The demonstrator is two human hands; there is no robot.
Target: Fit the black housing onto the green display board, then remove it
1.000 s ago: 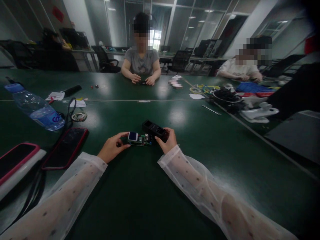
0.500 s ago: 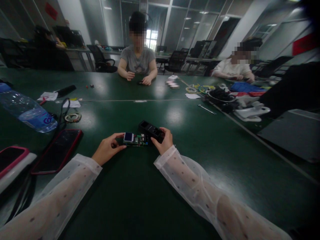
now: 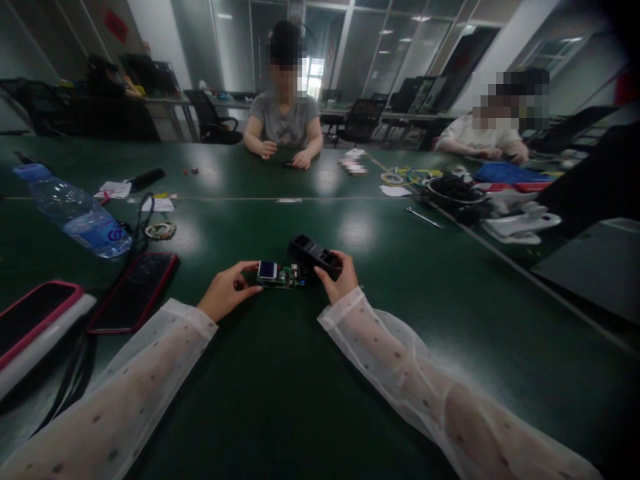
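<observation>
Between thumb and fingers, my left hand [image 3: 230, 288] grips the left end of a green circuit board [image 3: 286, 277] with a small square screen on it. The board's right end lies close to a black plastic casing [image 3: 313, 253]; whether they touch I cannot tell. My right hand [image 3: 341, 277] pinches the casing at its right end, and the casing slants down to the right, just behind the board. Both things are low over the green table [image 3: 280, 373]. My fingertips on the far sides are partly hidden.
To the left are a plastic bottle [image 3: 95, 223], a red-edged phone [image 3: 135, 293], a pink-edged phone [image 3: 40, 313] and cables. A wrench [image 3: 424, 217] lies at the right, near a cable heap [image 3: 455, 190] and a grey box [image 3: 595, 267]. Across sits a person [image 3: 285, 120].
The whole view has shifted slightly, so everything appears a little further right. Both hands keep their holds on the circuit board and the casing.
</observation>
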